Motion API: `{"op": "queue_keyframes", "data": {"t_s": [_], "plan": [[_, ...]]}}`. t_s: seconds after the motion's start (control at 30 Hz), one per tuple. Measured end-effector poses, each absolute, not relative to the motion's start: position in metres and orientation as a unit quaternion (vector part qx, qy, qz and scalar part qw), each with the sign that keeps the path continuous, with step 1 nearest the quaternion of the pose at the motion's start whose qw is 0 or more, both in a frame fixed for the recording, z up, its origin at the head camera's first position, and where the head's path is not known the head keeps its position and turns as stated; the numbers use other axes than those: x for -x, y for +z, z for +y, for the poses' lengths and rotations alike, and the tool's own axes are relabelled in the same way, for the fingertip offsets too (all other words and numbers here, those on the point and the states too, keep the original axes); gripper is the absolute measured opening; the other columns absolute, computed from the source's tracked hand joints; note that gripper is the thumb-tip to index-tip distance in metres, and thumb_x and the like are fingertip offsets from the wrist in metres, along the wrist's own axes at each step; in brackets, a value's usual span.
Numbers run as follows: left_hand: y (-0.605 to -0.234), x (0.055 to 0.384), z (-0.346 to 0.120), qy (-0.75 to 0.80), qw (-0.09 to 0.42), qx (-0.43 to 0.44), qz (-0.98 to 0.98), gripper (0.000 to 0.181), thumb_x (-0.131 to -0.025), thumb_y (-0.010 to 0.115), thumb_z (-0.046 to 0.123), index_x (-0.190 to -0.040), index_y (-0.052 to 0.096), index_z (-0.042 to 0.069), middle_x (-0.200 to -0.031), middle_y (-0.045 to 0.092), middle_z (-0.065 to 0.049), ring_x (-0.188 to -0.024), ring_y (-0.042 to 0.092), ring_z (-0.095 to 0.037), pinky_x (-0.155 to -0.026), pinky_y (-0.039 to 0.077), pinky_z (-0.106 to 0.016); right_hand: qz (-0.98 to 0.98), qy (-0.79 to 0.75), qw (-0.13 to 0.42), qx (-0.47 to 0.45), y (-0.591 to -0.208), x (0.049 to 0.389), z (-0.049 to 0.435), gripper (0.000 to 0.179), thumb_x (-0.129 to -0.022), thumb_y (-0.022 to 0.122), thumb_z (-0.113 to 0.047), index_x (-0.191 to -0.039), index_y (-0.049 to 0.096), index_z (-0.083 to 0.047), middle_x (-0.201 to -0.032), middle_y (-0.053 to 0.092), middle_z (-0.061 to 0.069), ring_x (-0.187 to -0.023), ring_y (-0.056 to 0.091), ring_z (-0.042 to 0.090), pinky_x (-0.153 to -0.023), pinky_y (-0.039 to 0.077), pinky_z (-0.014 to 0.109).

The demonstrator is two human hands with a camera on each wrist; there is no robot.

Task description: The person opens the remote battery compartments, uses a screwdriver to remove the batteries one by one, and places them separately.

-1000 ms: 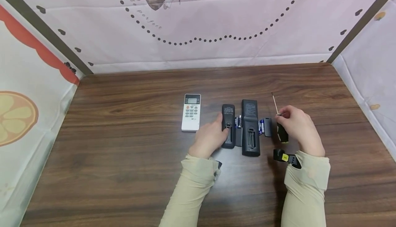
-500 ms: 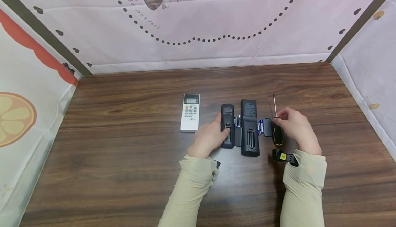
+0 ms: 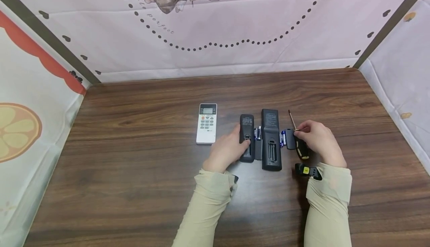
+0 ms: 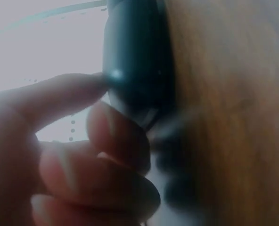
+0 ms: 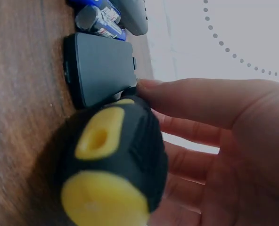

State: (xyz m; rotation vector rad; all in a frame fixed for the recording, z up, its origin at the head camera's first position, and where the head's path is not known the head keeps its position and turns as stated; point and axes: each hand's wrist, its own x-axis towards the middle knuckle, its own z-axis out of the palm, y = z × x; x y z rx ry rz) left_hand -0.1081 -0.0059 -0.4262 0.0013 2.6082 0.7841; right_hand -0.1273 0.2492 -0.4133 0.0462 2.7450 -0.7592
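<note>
In the head view, my left hand [image 3: 226, 150] grips the smaller black remote control [image 3: 246, 123], which lies back up with its battery compartment exposed. My thumb rests over that compartment. The left wrist view is blurred; the remote's dark end meets a digit there. My right hand [image 3: 320, 142] pinches a screwdriver [image 3: 302, 151] near the top of its black and yellow handle, its shaft pointing away. Beside it lies a black battery cover [image 5: 104, 66]. A larger black remote control [image 3: 270, 125], also back up with an exposed compartment, lies between the hands.
Blue-and-silver batteries [image 3: 283, 138] lie right of the larger remote. More batteries [image 3: 258, 133] and another cover [image 3: 258, 150] sit between the two black remotes. A white remote control [image 3: 206, 125] lies face up to the left. Printed cloth walls [image 3: 235, 22] bound the wooden table [image 3: 134, 172].
My right hand has shifted slightly left and nearer with the screwdriver, whose tip has swung left and lower beside the cover. My left hand has stayed on the smaller remote.
</note>
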Motion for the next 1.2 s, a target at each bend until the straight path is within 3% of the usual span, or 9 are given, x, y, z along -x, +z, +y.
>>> {"op": "queue_keyframes", "data": {"t_s": [0.2,0.3,0.4,0.5,0.7,0.83,1.0,1.2], "plan": [[-0.423,0.11,-0.009,0.288,0.166,-0.012,0.943,0.061,-0.087,0.049,0.045,-0.139,0.031,0.019,-0.097,0.063,-0.006,-0.064,0.057,-0.016,-0.053,0.042,-0.029,0.951,-0.268,0.152,-0.027,-0.41,0.127,0.247,0.041,-0.089,0.05,-0.035,-0.112,0.055,-0.002,-0.11,0.055,0.021,-0.095,0.051,0.034,-0.076,0.04,0.049],[-0.421,0.112,-0.012,0.288,0.115,-0.034,0.95,0.056,-0.087,0.051,0.042,-0.135,0.038,0.019,-0.087,0.063,0.0,-0.069,0.054,-0.014,-0.055,0.04,-0.027,0.951,-0.27,0.146,-0.037,-0.407,0.126,0.245,0.047,-0.09,0.047,-0.04,-0.117,0.052,-0.002,-0.116,0.052,0.022,-0.102,0.048,0.037,-0.081,0.038,0.052],[-0.419,0.113,-0.015,0.292,0.064,-0.038,0.953,0.051,-0.086,0.053,0.04,-0.132,0.043,0.019,-0.07,0.053,0.005,-0.061,0.05,-0.012,-0.052,0.039,-0.027,0.951,-0.277,0.132,-0.043,-0.405,0.126,0.243,0.05,-0.09,0.045,-0.043,-0.12,0.05,-0.003,-0.116,0.053,0.021,-0.102,0.048,0.036,-0.081,0.039,0.052],[-0.418,0.114,-0.019,0.299,0.008,-0.025,0.954,0.046,-0.085,0.056,0.036,-0.127,0.048,0.018,-0.071,0.049,0.007,-0.063,0.047,-0.011,-0.053,0.037,-0.026,0.951,-0.289,0.106,-0.036,-0.403,0.125,0.24,0.049,-0.09,0.044,-0.043,-0.12,0.05,-0.004,-0.113,0.055,0.019,-0.1,0.05,0.034,-0.08,0.039,0.05],[-0.416,0.114,-0.023,0.328,-0.069,-0.005,0.942,0.04,-0.083,0.059,0.033,-0.121,0.054,0.022,-0.097,0.052,0.002,-0.09,0.044,-0.014,-0.07,0.039,-0.029,0.947,-0.314,0.065,-0.009,-0.401,0.125,0.232,0.048,-0.09,0.046,-0.041,-0.121,0.05,-0.004,-0.112,0.056,0.017,-0.102,0.051,0.033,-0.08,0.041,0.048],[-0.415,0.115,-0.026,0.324,-0.108,0.01,0.94,0.039,-0.081,0.062,0.031,-0.119,0.056,0.022,-0.119,0.044,-0.003,-0.111,0.035,-0.02,-0.087,0.034,-0.036,0.945,-0.321,0.06,0.001,-0.399,0.125,0.228,0.05,-0.091,0.045,-0.041,-0.125,0.047,-0.004,-0.116,0.054,0.017,-0.105,0.05,0.034,-0.082,0.04,0.05],[-0.415,0.116,-0.034,0.312,-0.113,0.034,0.943,0.042,-0.078,0.067,0.029,-0.117,0.056,0.02,-0.132,0.032,-0.007,-0.123,0.019,-0.027,-0.096,0.02,-0.047,0.943,-0.326,0.062,0.009,-0.397,0.125,0.224,0.051,-0.091,0.045,-0.042,-0.128,0.044,-0.007,-0.121,0.051,0.017,-0.108,0.05,0.034,-0.085,0.039,0.05],[-0.417,0.117,-0.041,0.301,-0.077,0.043,0.95,0.047,-0.077,0.068,0.031,-0.121,0.053,0.02,-0.136,0.027,-0.009,-0.127,0.014,-0.03,-0.099,0.012,-0.053,0.945,-0.318,0.072,0.017,-0.396,0.125,0.221,0.05,-0.091,0.045,-0.04,-0.128,0.043,-0.006,-0.122,0.051,0.019,-0.108,0.05,0.035,-0.086,0.038,0.051]]}}
